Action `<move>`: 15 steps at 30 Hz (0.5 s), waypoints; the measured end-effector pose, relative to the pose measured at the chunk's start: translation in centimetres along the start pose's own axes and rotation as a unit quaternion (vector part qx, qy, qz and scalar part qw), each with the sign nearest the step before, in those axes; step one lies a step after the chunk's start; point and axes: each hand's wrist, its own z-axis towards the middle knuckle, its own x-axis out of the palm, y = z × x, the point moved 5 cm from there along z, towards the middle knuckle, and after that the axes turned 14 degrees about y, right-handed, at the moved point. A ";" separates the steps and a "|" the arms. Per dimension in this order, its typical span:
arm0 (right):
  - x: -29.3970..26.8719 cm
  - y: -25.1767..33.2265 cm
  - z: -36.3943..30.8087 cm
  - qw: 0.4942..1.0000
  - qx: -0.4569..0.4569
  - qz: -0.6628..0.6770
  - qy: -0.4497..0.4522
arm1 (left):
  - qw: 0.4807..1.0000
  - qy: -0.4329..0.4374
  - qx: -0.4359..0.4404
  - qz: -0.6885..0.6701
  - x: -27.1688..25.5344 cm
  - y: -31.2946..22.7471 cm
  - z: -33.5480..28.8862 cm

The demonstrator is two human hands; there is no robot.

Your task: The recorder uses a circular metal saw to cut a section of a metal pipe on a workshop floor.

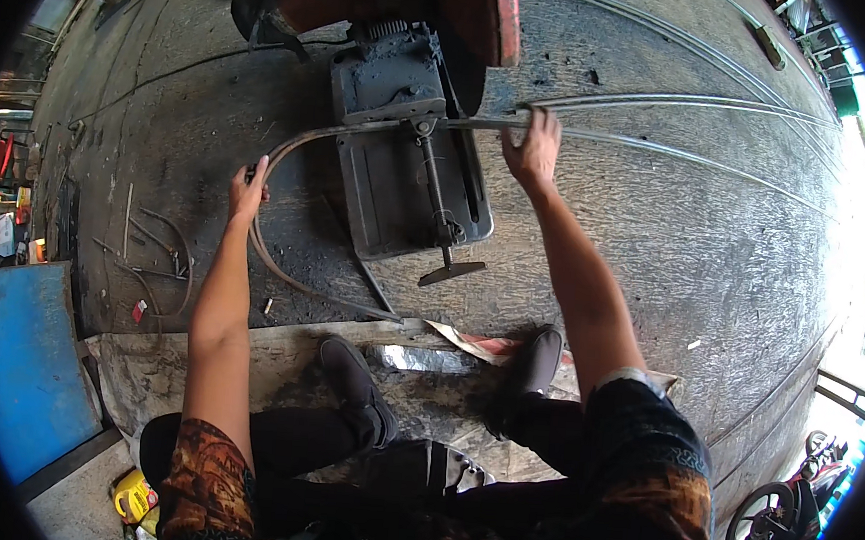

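Note:
Curved fingers of my left hand (pixel 248 192) close round a bent metal strip (pixel 306 136). The strip loops from the vise area of a cut-off saw (pixel 369 200) leftward and back toward my feet. My right hand (pixel 534 149) grips a straight metal bar (pixel 483 124) just right of the saw's clamp. Bar and strip meet at the clamp; whether they are one piece I cannot tell. The clamp screw (pixel 428 174) runs toward me and ends in a T-shaped handle (pixel 452 273). Above the bar sits the saw's red guard (pixel 507 19), partly out of view.
Long metal rods (pixel 655 99) extend rightward over the worn floor. Bent offcuts (pixel 168 257) lie at the left, beyond a blue panel (pixel 25 357). A silvery wrapped block (pixel 421 359) rests between my shoes. A yellow container (pixel 134 495) and a motorcycle (pixel 766 519) stand near the lower corners.

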 end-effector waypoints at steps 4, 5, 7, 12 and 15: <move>4.3 -5.4 -3.1 0.572 0.446 0.675 -0.134 | 0.995 0.036 -0.070 -0.056 -0.9 2.8 -1.1; 5.5 -7.6 -3.1 0.462 0.444 0.756 -0.136 | 0.994 0.046 -0.071 -0.064 0.0 2.6 -1.3; 6.2 -9.7 -2.8 0.439 0.389 0.808 -0.052 | 0.994 0.051 -0.072 -0.069 0.5 2.5 -1.6; 6.0 -11.8 -1.4 0.476 0.363 0.800 -0.036 | 0.982 0.061 -0.133 -0.117 0.9 2.4 -2.2; 5.9 -9.0 -1.0 0.502 0.384 0.774 -0.039 | 0.981 0.056 -0.151 -0.106 -0.4 3.0 -2.8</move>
